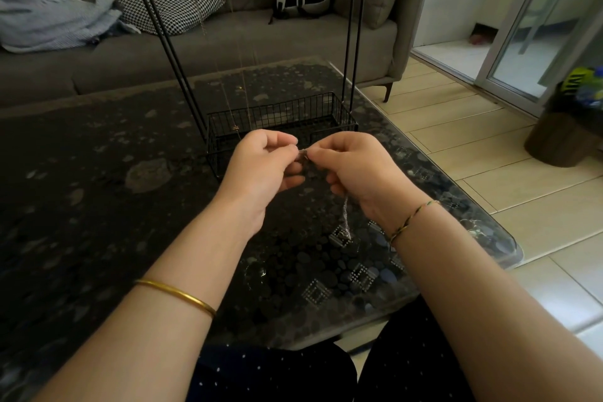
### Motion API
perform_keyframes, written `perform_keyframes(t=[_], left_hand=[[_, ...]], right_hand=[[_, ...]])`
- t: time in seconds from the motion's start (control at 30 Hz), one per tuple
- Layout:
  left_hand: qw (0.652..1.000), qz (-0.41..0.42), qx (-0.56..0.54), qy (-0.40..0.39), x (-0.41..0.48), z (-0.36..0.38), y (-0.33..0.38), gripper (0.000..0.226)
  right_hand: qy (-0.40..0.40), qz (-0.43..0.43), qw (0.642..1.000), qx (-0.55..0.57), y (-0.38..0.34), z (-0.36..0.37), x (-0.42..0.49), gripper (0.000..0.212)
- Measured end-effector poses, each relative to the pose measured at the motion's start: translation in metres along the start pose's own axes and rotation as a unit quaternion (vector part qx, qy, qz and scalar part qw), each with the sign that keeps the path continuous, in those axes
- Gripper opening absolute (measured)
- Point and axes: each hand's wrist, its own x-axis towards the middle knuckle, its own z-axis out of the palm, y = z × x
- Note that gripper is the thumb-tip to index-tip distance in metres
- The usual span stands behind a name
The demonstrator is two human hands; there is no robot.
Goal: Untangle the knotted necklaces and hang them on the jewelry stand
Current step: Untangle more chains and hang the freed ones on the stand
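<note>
I am pinching the necklace point(346, 220) between my left hand point(264, 161) and right hand point(354, 168).
Its chain is dangling at 6 o'clock over the table point(98, 179); the jewelry stand point(293, 111) is standing close at 12, the table edge running at 3.

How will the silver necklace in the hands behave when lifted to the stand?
Likely floppy: the silver necklace droops limp below the right hand. Probably light, since that hand and the left hand hold it by fingertip pinches alone. It may tangle: the hanging part looks bunched.
</note>
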Motion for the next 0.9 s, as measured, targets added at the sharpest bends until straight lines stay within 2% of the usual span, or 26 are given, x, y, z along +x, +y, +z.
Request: perform_keyframes(t=[0.23,0.43,0.53,0.67,0.83,0.9], left_hand=[[0.994,0.032,0.100,-0.017,-0.0022,-0.0017,-0.0019,0.020],[0.987,0.078,0.137,-0.027,-0.0053,-0.0005,-0.0022,0.009],[0.982,0.106,0.156,-0.009,-0.0047,-0.0002,-0.0023,0.008],[0.978,0.120,0.168,0.008,-0.0036,-0.0001,-0.0021,0.008],[0.986,0.094,0.136,0.020,-0.0027,-0.0002,-0.0023,0.011],[0.990,0.077,0.120,0.018,-0.0033,0.0002,-0.0017,0.010]], right_hand=[[0.009,-0.011,1.000,0.018,-0.0011,-0.0011,0.0011,0.020],[0.026,-0.030,0.999,-0.020,-0.0018,-0.0022,-0.0005,0.027],[0.034,-0.034,0.998,-0.041,-0.0029,-0.0028,-0.0010,0.027],[0.032,-0.040,0.996,-0.068,-0.0030,-0.0029,-0.0013,0.023],[0.020,-0.050,0.998,-0.040,-0.0030,-0.0036,-0.0008,0.006],[0.018,-0.052,0.998,-0.038,-0.0031,-0.0034,-0.0004,0.006]])
